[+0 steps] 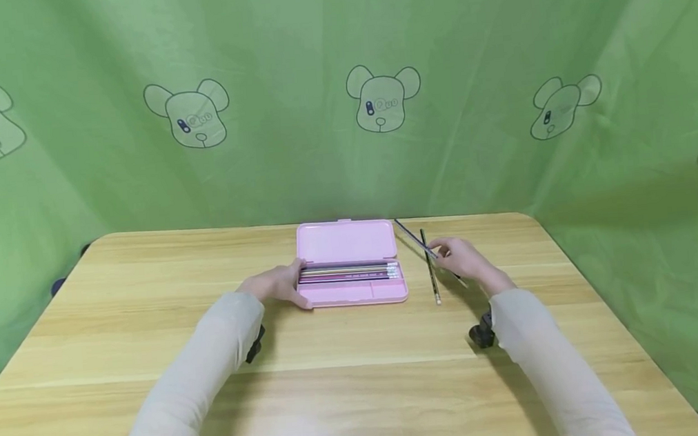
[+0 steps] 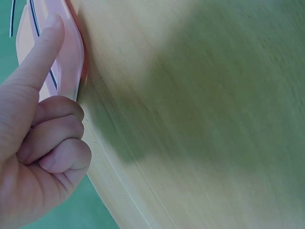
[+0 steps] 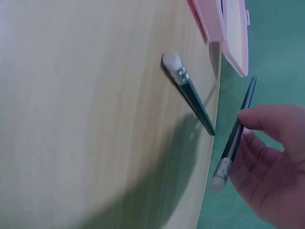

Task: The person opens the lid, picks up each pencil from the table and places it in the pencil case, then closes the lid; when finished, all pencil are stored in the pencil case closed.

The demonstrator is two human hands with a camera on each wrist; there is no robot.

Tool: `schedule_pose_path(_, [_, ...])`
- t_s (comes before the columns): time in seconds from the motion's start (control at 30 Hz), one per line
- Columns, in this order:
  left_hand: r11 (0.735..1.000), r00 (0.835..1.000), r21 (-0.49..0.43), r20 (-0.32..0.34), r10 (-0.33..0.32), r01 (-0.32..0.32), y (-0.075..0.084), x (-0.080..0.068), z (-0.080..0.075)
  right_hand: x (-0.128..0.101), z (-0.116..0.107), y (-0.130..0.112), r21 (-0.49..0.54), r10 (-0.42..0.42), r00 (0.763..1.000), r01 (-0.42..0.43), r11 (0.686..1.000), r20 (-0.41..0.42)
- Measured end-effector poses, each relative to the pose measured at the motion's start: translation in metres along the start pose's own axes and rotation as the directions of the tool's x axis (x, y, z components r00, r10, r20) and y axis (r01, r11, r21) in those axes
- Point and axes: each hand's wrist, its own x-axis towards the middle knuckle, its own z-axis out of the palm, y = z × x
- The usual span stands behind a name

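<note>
A pink pencil case [image 1: 346,241] lies with its lid open toward the back. Several pencils [image 1: 347,273] lie side by side in its upper compartment, with white erasers at the right. My left hand [image 1: 276,284] grips the case's left end. In the left wrist view its thumb [image 2: 45,50] stretches along the case while the other fingers are curled. Right of the case, my right hand [image 1: 463,260] pinches a dark pencil [image 3: 233,138] between thumb and fingers, raised off the table, eraser end toward me. Another dark pencil [image 1: 431,273] lies on the table beneath it.
The wooden table [image 1: 363,383] spreads around the case, its back edge just behind the lid. A green curtain [image 1: 295,167] with printed bear heads hangs behind and along the sides. The case's front compartment has a small divider [image 1: 372,290].
</note>
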Motion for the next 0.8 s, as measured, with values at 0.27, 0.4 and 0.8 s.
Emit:
schedule_pose_path(0.27, [1.0, 1.0, 0.011, 0.002, -0.005, 0.005, 0.0, 0.002, -0.001, 0.005, 0.01, -0.012, 0.064, -0.187, 0.981, 0.184, 0.981, 0.05])
schedule_pose_path(0.4, [1.0, 1.0, 0.005, 0.009, -0.011, 0.011, 0.0, 0.002, -0.001, 0.008, 0.016, -0.022, 0.057, -0.229, 0.971, 0.226, 0.973, 0.064])
schedule_pose_path(0.8, [1.0, 1.0, 0.003, 0.01, -0.022, 0.022, -0.001, 0.003, 0.0, 0.021, 0.04, -0.051, -0.005, -0.323, 0.941, 0.325, 0.946, 0.098])
